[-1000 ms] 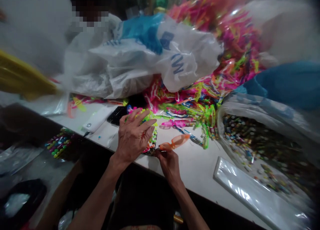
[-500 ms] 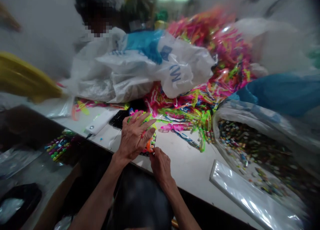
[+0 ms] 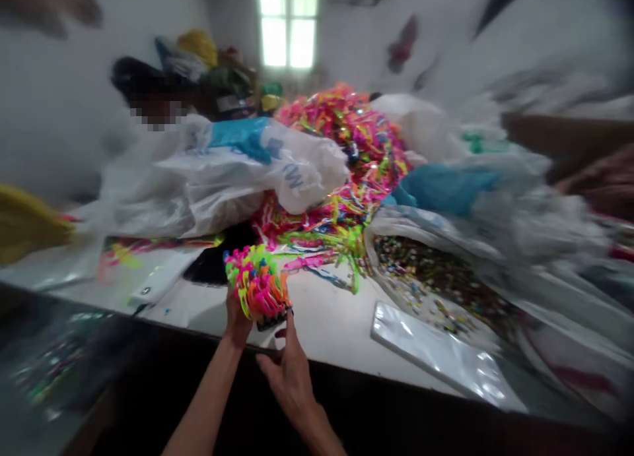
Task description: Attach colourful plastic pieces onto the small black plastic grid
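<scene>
Left hand [image 3: 236, 319]: gripping bundle of neon toys [image 3: 256, 286] | Right hand [image 3: 290, 377]: fingers spread, forefinger touching bundle at 6 o'clock; table [image 3: 341, 327] beneath

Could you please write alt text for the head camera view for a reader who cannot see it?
A person's left hand holds up a bunch of neon plastic toy pieces above a white table, the right hand just beneath. Behind lie white plastic bags and a heap of neon toys.
</scene>
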The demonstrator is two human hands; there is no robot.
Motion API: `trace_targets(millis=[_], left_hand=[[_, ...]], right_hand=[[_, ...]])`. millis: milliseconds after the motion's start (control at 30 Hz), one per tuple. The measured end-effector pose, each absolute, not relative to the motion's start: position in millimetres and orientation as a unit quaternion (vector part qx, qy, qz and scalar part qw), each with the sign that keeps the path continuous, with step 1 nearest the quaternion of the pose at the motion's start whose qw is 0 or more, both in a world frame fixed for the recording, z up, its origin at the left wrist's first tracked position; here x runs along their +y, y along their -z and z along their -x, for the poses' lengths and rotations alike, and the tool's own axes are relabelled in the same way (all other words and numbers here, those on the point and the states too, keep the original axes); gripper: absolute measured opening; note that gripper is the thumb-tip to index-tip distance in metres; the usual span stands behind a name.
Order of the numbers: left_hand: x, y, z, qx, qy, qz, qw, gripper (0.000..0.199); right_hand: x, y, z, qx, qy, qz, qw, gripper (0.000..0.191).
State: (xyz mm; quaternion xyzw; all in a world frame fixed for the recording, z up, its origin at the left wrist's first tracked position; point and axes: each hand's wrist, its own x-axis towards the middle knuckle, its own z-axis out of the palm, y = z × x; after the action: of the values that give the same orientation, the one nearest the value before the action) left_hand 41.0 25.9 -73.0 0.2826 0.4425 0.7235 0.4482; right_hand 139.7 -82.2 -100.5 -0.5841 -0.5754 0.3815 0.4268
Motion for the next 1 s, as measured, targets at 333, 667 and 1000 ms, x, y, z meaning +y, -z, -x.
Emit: trace_targets(millis=[333,667,1000], left_hand=[[-73,114,-133,0.551,-0.616,-0.292,0.481,0.048],[-134,103,-184,0.443,-0.344,-0.499,0.661,0.036],[-130,99,-206,0.375,-0.258,-0.520,0.723,0.033]], right_hand=[[-81,84,-304,-0.605,-0.229,0.695,0.315,0.066],[-122,74,-412,-0.634,0.007,0.772,-0.050,0.027],[-86,16,-465,-0.594,-0.071,0.801,0.020,0.020]])
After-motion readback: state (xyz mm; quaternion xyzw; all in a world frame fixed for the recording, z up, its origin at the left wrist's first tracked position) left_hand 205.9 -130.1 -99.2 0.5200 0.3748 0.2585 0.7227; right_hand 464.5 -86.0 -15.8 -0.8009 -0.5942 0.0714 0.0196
